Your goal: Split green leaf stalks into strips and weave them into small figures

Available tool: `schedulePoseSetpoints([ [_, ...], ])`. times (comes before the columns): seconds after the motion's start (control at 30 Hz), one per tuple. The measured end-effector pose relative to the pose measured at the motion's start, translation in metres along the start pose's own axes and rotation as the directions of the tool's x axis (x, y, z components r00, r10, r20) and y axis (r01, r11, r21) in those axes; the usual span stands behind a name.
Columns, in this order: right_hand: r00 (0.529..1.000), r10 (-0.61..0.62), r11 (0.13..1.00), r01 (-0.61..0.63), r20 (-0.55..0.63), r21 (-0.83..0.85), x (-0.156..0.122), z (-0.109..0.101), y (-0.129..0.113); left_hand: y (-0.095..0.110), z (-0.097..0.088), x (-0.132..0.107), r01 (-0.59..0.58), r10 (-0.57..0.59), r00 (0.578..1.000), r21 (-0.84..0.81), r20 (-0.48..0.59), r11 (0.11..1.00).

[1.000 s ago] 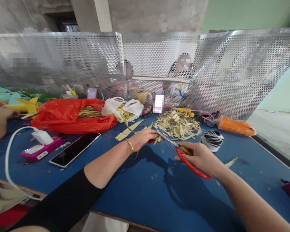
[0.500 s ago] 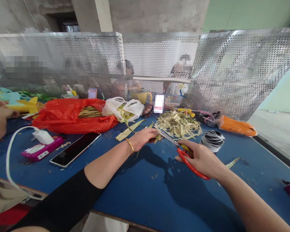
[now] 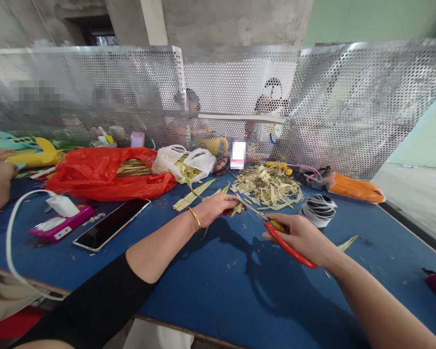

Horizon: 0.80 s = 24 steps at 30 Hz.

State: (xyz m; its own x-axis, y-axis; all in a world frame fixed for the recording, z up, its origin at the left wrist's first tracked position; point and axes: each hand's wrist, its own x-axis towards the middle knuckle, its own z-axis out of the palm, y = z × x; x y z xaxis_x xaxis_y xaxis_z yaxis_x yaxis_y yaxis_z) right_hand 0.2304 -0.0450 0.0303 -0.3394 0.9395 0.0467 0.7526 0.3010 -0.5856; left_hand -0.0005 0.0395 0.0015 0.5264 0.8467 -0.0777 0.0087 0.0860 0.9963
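Note:
My left hand (image 3: 217, 209), with a gold bangle at the wrist, pinches a small piece of pale dried leaf (image 3: 237, 208) above the blue table. In my right hand (image 3: 298, 235) are red-handled scissors (image 3: 288, 248), their blades pointing left to the leaf piece at my left fingertips. The blade tips are partly hidden by the fingers. Just behind lies a heap of cut leaf scraps (image 3: 269, 186). Flat leaf strips (image 3: 193, 196) lie beyond my left hand.
A red plastic bag (image 3: 90, 169) and a white bag (image 3: 169, 162) hold leaf strips. Nearby are a black phone (image 3: 112, 225), a purple power strip (image 3: 63, 223), a wire spool (image 3: 319, 211) and an orange packet (image 3: 356, 188). Another person's hand (image 3: 0, 174) works at far left.
Both my hands stay nearly in place, and the scissors' blades look slightly closer together at the leaf piece. The view has shifted a little. The other person's hands at far left have moved.

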Motion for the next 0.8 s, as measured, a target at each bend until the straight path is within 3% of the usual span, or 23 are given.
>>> schedulePoseSetpoints([
  [0.23, 1.0, 0.0, 1.0, 0.0, -0.031, 0.012, -0.0008, -0.0007, -0.0033, 0.0014, 0.0009, -0.0019, 0.012, -0.013, 1.0, -0.019, -0.018, 1.0],
  [0.43, 0.948, 0.172, 0.984, -0.176, -0.269, 0.011, 0.0052, 0.0005, 0.0024, 0.0035, 0.0029, -0.0025, 0.113, -0.129, 0.989, -0.199, -0.067, 0.973],
  [0.57, 0.927, 0.191, 0.981, -0.193, -0.323, 0.028, 0.0076, 0.0017, 0.0063, 0.005, 0.004, -0.0027, 0.209, -0.237, 0.97, -0.327, -0.048, 0.922],
  [0.7, 0.919, 0.199, 0.98, -0.181, -0.341, 0.084, 0.0079, 0.0054, 0.0051, 0.0008, 0.0064, -0.002, 0.216, -0.243, 0.969, -0.316, -0.048, 0.924],
  [0.8, 0.916, 0.188, 0.979, -0.148, -0.354, 0.138, 0.0088, 0.0072, 0.0058, -0.0034, 0.0084, -0.0024, 0.181, -0.197, 0.979, -0.211, -0.058, 0.961],
])
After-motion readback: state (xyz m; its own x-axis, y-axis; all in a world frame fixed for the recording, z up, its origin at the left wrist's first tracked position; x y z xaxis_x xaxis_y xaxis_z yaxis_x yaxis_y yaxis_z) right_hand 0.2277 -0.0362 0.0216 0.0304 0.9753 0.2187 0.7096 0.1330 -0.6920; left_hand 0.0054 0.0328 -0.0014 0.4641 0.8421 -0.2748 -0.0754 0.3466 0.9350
